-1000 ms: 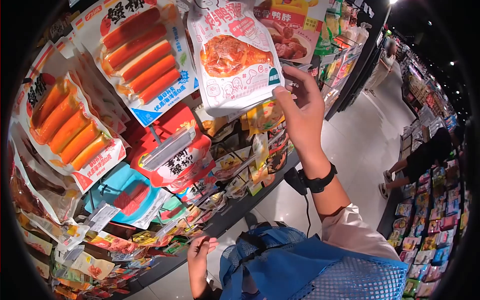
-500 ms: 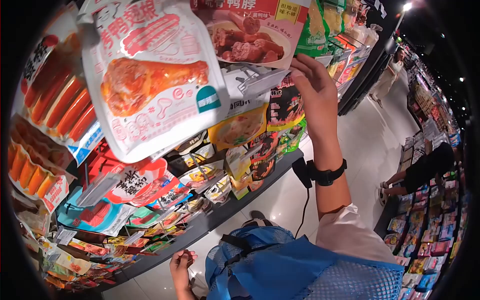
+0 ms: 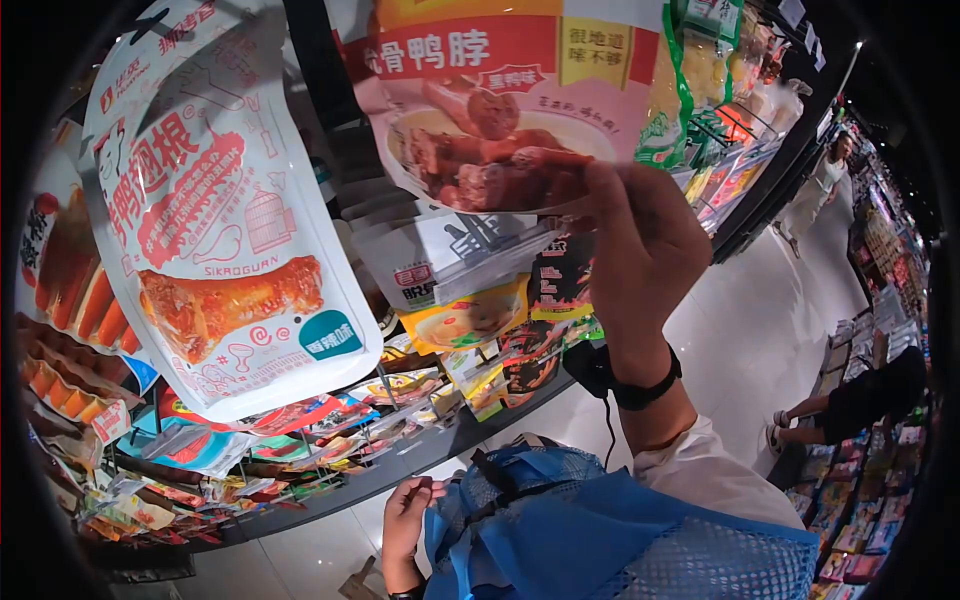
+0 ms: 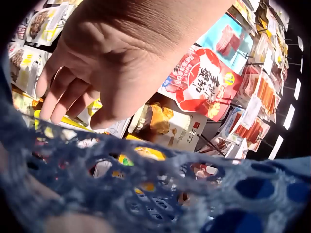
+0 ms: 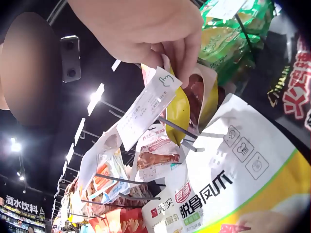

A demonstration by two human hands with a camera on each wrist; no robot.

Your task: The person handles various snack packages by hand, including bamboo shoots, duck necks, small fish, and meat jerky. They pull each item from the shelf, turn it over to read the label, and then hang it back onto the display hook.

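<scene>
A pink and red pouch of duck neck pieces (image 3: 490,130) hangs at the top of the head view. My right hand (image 3: 650,240) pinches its lower right corner between thumb and fingers. In the right wrist view the right hand (image 5: 146,29) holds that pouch's edge behind a price tag (image 5: 148,109). To the left hangs a white pouch with a roasted drumstick picture (image 3: 230,300). My left hand (image 3: 408,520) hangs low beside a blue mesh bag (image 3: 600,530), holding nothing, its fingers loosely curled. In the left wrist view the left hand (image 4: 102,63) is above blue mesh.
Crab stick packs (image 3: 75,280) hang on the left of the rack. Below the pink pouch is a white and yellow pouch (image 5: 214,184) on metal hooks. Green bags (image 3: 690,80) hang to the right. A person (image 3: 820,190) stands down the aisle, another in black (image 3: 870,400) nearer the opposite shelf.
My right hand has let go of the white drumstick pouch and moved to the pink duck neck pouch, whose corner it now pinches. The left hand still hangs low.
</scene>
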